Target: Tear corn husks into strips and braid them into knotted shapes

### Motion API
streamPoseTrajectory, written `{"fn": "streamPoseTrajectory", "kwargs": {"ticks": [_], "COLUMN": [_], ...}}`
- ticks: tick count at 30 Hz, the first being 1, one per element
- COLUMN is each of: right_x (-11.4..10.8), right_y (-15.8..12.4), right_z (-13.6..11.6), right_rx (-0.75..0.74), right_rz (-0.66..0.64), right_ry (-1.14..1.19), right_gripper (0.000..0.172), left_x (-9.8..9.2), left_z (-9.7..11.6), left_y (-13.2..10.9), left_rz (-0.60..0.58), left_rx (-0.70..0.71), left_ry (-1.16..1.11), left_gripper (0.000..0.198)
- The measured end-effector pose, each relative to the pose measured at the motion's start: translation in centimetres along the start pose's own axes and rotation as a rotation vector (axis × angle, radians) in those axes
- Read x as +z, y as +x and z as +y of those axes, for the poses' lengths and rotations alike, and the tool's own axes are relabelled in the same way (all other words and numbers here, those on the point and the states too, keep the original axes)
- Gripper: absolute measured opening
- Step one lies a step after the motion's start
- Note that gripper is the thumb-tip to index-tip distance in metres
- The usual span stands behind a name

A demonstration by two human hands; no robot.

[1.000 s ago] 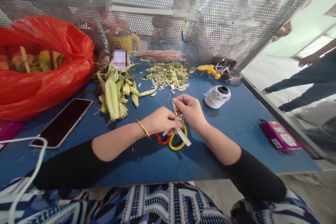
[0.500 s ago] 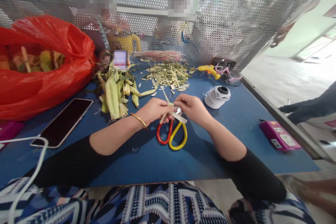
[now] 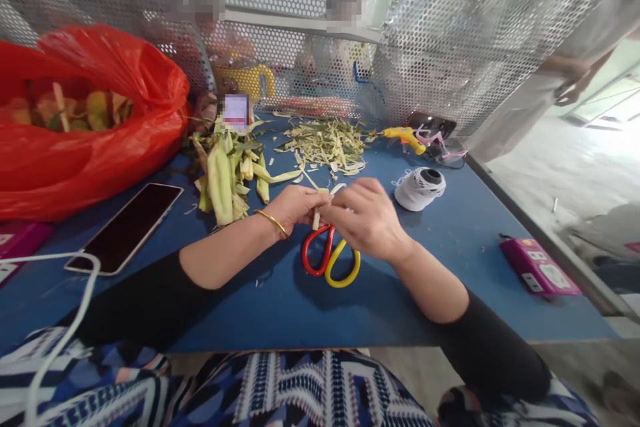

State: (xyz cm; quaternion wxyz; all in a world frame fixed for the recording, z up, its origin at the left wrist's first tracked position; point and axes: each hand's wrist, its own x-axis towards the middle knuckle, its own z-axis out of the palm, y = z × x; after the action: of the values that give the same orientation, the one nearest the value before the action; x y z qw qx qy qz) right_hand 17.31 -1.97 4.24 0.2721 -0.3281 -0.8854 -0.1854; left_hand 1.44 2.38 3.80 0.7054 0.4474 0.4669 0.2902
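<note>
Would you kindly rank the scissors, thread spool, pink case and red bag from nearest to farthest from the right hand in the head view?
1. Scissors: directly under the right hand, which pinches a husk strip.
2. Thread spool: to its right, slightly farther back.
3. Pink case: near the right edge of the table.
4. Red bag: far left.

The left hand (image 3: 297, 205) and right hand (image 3: 369, 221) hide most of the pale strip (image 3: 317, 217) and the blades of the scissors (image 3: 330, 259). At nine o'clock the red bag (image 3: 100, 140) is cut off.

scissors (image 3: 329, 248) — red, yellow, blue table (image 3: 280, 300), red bag (image 3: 100, 147)
</note>
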Motion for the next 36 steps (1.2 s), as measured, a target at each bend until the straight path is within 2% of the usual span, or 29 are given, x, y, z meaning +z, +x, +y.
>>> {"fn": "streamPoseTrajectory", "kwargs": {"ticks": [2, 4, 7, 16, 21, 23, 26, 28, 30, 32, 34, 36], "right_x": [0.5, 0.9, 1.1, 0.9, 0.7, 0.5, 0.3, 0.5, 0.7, 1.0, 1.1, 0.9], "right_y": [0.1, 0.1, 0.1, -0.2, -0.2, -0.2, -0.1, 0.0, 0.1, 0.3, 0.3, 0.4], "right_z": [-0.5, -0.8, -0.9, -1.6, -1.6, -1.2, -0.4, 0.0, 0.2, 0.2, 0.2, 0.4], "right_rx": [-0.123, -0.152, -0.161, -0.246, -0.257, -0.157, 0.247, 0.539, 0.729, 0.831, 0.892, 0.907], "right_rz": [-0.093, -0.117, -0.05, 0.105, 0.084, 0.094, 0.142, 0.067, -0.086, -0.201, -0.222, -0.22], "right_ry": [-0.083, -0.153, -0.145, -0.099, -0.007, 0.079, 0.14, 0.178, 0.325, 0.536, 0.675, 0.7], "right_gripper": [0.028, 0.034, 0.036, 0.029, 0.026, 0.023, 0.036, 0.033, 0.033, 0.034, 0.032, 0.029], "left_x": [0.1, 0.2, 0.2, -0.5, -0.5, -0.6, -0.5, -0.4, -0.4, -0.4, -0.5, -0.7], "left_z": [-0.2, -0.3, -0.2, 0.4, 0.3, 0.5, 1.1, 1.3, 1.4, 1.3, 1.2, 1.0], "left_y": [0.0, 0.1, 0.1, 0.3, 0.4, 0.4, 0.0, -0.3, -0.5, -0.4, -0.3, -0.1], "left_rz": [0.014, 0.031, 0.027, 0.06, 0.048, 0.057, 0.068, 0.075, 0.076, 0.053, 0.023, 0.005], "left_rx": [0.026, 0.035, 0.057, 0.096, 0.09, 0.092, 0.089, 0.07, 0.053, 0.053, 0.069, 0.084], "left_ry": [-0.032, -0.043, -0.03, 0.001, 0.034, 0.032, -0.001, -0.014, -0.018, -0.011, 0.002, 0.013], "left_gripper": [0.032, 0.035, 0.034, 0.021, 0.022, 0.024, 0.028, 0.027, 0.025, 0.024, 0.024, 0.023]}}
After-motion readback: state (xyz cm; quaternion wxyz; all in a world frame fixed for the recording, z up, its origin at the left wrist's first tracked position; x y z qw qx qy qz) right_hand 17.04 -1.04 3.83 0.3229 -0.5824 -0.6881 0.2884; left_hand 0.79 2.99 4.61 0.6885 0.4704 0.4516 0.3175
